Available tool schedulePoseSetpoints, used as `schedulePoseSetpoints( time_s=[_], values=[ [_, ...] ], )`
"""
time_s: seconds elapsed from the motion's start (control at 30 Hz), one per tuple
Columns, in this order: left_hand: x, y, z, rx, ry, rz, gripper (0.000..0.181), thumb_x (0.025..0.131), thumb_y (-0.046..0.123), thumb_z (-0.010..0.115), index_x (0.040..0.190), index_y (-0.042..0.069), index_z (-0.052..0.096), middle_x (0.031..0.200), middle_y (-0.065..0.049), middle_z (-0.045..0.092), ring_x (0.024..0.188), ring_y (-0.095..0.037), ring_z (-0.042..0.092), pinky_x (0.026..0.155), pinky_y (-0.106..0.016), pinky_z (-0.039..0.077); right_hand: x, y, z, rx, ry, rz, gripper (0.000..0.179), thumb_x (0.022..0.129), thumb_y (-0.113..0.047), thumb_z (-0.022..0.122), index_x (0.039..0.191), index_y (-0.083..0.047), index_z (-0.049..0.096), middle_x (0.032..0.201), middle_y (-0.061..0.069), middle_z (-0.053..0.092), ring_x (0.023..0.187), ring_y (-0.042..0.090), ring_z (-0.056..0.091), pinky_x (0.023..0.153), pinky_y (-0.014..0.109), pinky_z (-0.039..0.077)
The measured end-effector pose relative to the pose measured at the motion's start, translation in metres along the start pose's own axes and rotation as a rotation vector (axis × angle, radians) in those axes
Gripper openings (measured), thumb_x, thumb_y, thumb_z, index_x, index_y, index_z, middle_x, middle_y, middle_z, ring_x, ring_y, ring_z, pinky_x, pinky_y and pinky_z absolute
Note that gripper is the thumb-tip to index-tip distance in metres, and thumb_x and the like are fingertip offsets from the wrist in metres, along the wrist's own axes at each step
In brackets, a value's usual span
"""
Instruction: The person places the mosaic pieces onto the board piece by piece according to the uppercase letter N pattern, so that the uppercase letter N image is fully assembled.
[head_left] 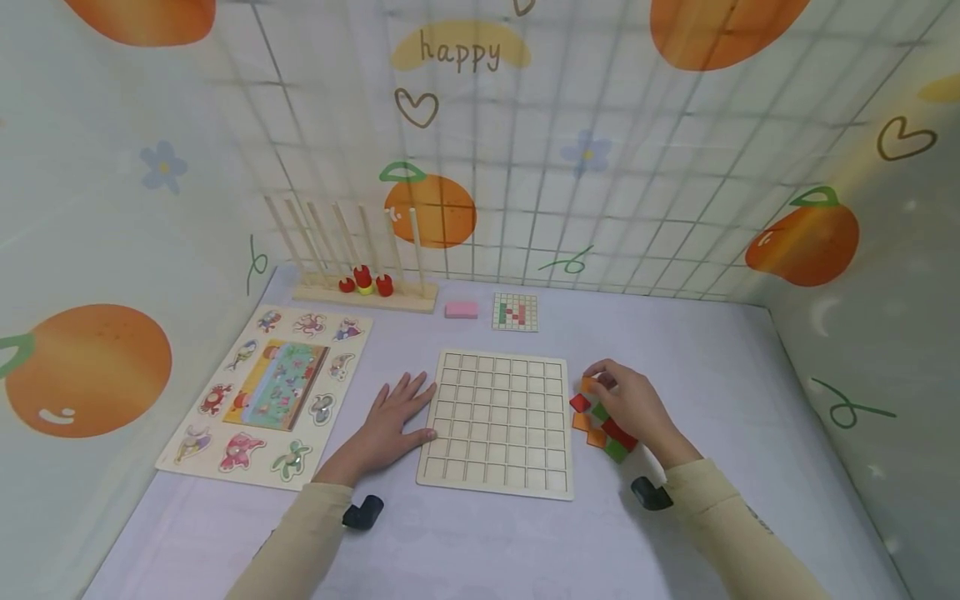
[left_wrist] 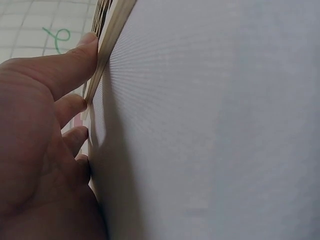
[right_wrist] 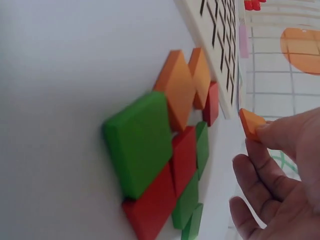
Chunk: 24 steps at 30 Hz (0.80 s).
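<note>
A pale wooden grid board (head_left: 498, 425) lies flat in the middle of the table. At its left edge my left hand (head_left: 386, 429) is spread flat, thumb and fingertips against the board's side in the left wrist view. Right of the board, my right hand (head_left: 633, 404) pinches an orange square tile (right_wrist: 251, 124) between thumb and index finger, raised above the table. Below that hand lies a loose cluster of square tiles: green tiles (right_wrist: 137, 145), red tiles (right_wrist: 184, 160) and orange tiles (right_wrist: 176, 90). In the head view the hand covers part of the cluster.
To the left lies an animal puzzle board (head_left: 210, 462). A wooden peg rack (head_left: 416, 298) with several red beads stands at the back left. Beside it are a pink block (head_left: 461, 310) and a small pattern card (head_left: 515, 312). Printed cloth walls surround the table.
</note>
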<state>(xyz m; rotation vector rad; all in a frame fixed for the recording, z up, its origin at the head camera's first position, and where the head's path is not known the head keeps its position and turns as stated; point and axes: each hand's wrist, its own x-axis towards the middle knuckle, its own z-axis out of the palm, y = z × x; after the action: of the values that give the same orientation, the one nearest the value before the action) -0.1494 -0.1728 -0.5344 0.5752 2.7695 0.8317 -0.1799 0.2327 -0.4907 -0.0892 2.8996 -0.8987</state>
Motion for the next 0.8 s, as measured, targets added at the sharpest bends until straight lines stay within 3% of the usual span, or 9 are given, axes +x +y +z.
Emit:
schedulePoseSetpoints(
  time_s=[0.5, 0.8],
  values=[
    [-0.001, 0.001, 0.0, -0.003, 0.005, -0.002, 0.078, 0.095, 0.042, 0.07, 0.159, 0.012, 0.035, 0.17, -0.008, 0.017, 0.157, -0.032, 0.004, 0.126, -0.054, -0.004, -0.007, -0.017, 0.007, 0.063, -0.016, -0.047, 0.017, 0.1, -0.021, 0.067, 0.117, -0.02, 0.067, 0.101, 0.005, 0.07, 0.076, 0.02, 0.06, 0.063, 0.03, 0.055],
    [-0.002, 0.001, -0.001, -0.006, 0.014, 0.004, 0.078, 0.095, 0.041, 0.07, 0.159, 0.012, 0.036, 0.169, -0.008, 0.018, 0.157, -0.033, 0.005, 0.126, -0.054, -0.003, -0.009, -0.03, 0.012, 0.076, -0.01, -0.089, 0.014, 0.1, -0.021, 0.067, 0.114, -0.019, 0.069, 0.096, 0.001, 0.071, 0.078, 0.019, 0.059, 0.067, 0.031, 0.051]
  ],
)
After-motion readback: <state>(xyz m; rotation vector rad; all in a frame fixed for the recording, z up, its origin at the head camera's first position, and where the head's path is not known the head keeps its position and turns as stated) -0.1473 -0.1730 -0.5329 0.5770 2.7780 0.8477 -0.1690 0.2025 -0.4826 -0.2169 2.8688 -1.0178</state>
